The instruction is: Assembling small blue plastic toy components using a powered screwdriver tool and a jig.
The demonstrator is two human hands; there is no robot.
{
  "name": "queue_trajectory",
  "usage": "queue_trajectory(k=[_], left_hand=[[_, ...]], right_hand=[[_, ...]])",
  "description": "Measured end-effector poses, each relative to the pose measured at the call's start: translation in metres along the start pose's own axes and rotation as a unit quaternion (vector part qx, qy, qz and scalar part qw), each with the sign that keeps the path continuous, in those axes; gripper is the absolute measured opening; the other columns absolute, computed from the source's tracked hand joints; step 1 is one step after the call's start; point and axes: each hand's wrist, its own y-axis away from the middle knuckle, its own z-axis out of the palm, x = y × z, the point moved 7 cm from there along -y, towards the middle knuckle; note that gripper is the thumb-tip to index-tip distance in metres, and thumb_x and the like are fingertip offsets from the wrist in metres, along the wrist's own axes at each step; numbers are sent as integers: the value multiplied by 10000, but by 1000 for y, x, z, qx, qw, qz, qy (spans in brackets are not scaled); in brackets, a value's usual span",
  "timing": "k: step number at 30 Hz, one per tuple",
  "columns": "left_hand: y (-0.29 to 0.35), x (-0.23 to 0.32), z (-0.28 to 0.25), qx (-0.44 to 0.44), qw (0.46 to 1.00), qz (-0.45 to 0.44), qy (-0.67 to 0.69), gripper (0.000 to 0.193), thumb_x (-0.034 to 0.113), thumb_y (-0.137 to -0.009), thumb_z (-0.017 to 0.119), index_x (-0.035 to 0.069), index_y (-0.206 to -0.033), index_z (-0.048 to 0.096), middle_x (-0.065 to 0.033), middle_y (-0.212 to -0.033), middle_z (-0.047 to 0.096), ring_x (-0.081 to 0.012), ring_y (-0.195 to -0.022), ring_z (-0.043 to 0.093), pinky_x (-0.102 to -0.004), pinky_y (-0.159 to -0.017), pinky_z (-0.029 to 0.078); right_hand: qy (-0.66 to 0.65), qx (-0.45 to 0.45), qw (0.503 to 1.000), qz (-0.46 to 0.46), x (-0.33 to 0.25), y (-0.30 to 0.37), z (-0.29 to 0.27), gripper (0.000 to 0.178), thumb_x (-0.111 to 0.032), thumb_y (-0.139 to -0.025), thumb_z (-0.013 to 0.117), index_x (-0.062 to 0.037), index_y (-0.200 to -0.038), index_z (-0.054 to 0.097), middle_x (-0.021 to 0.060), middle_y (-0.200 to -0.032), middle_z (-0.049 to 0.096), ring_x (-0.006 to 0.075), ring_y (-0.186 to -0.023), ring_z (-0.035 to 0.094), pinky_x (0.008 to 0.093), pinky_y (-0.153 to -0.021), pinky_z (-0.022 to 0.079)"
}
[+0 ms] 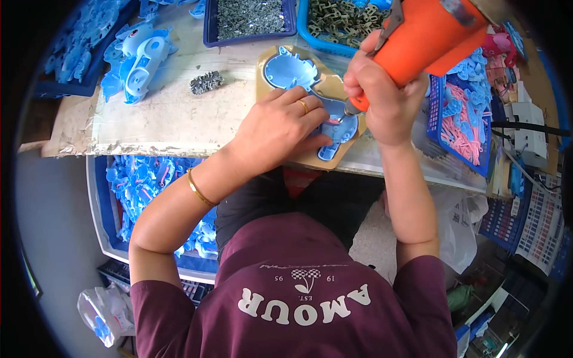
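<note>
My right hand [385,98] is wrapped round an orange power screwdriver [415,45], tilted with its tip down on a light-blue plastic shell [341,132]. The shell lies in a tan fixture board [267,64] at the table's front edge, its hollow side up. A small pink strip [336,121] sits inside it near the tip. My left hand [280,125] bends over the shell's middle and holds it down, thumb and fingers on either side, hiding part of it. A round blue section [290,70] of moulding shows beyond my left fingers.
A dark blue tray of small screws [250,18] and a blue tray of metal clips [343,27] stand at the back. A clump of metal bits [206,82] lies left of the board. Blue shells [140,59] sit farther left; a basket of pink and blue parts [462,125] stands right.
</note>
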Motion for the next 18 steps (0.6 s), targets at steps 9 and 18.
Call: queue_trajectory(k=[9,18], left_hand=[[-3,2,-1,-6,1000,14,-3,288,331,-838,744,87,-982,693,-33,-1025,667,-228,-981,620,-347,-868,516],[24,8,-34,64,997,-39,-21,325,229,-817,791,96,-1096,690,-40,-1111,679,-246,-1020,626,-380,-886,516]], right_hand=[[29,-3,1000,10,-3,-3,0,248,-105,-921,695,26,-1115,614,57,-775,652,86,-624,590,239,-600,498],[111,-93,989,-29,-105,-43,32,335,-150,-1001,643,36,-1269,563,82,-903,672,112,-762,630,222,-652,483]])
